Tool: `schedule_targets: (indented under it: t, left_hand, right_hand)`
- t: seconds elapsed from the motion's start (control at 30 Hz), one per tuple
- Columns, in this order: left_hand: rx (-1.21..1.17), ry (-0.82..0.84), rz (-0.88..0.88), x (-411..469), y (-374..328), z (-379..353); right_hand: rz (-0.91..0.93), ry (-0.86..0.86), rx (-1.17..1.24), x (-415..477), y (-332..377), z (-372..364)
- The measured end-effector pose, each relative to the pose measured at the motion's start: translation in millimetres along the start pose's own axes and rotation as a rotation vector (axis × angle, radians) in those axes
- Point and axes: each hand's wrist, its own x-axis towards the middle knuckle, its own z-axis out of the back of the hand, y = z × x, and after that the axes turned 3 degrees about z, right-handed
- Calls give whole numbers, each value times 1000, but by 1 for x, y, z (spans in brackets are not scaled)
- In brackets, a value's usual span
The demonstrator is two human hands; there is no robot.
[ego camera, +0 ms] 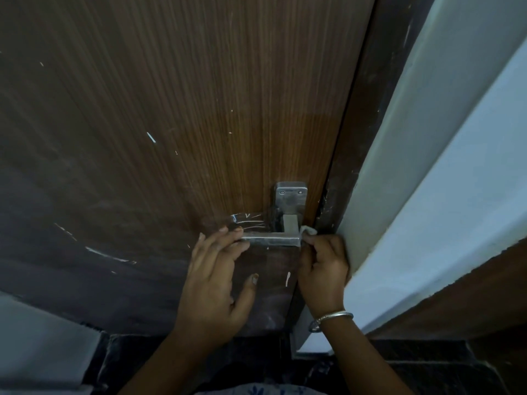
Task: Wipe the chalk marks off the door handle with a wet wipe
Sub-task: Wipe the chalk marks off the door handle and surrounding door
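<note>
A grey metal door handle [271, 239] juts from a brown wooden door [171, 109], its lever running left from a square backplate [290, 195]. My left hand [216, 280] has its fingertips resting on the lever's left end, thumb spread away below. My right hand [323, 269] is closed around a small white wet wipe [308, 231] pressed against the lever's right end. White chalk marks [248, 220] show on the door just above the lever.
More chalk strokes [111, 256] streak the door to the left and below the handle. A dark door frame [356, 166] and a pale wall edge [427, 195] stand close on the right. A metal bangle [330, 320] circles my right wrist.
</note>
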Motion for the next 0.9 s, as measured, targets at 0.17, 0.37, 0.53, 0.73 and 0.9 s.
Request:
schedule_targets:
  t: [0.17,0.37,0.53,0.73,0.9]
  left_hand:
    - [77,43,-37,-2,3,1]
    - [89,61,-29,-3,3,5]
    - [87,46,-25,-1,1,5]
    - [102,20,-6,-1,-2,2]
    - [97,1,-18,-1,-2,0]
  right_hand:
    - [-579,-79,432,-24,-3,-15]
    - [-923,-230,679,-19,1,-31]
    - [-877,-219,827,-14,14,-36]
    - [-1029,-240,898,-13,10,-37]
    - [-1190,-243,896,-18,2,-39]
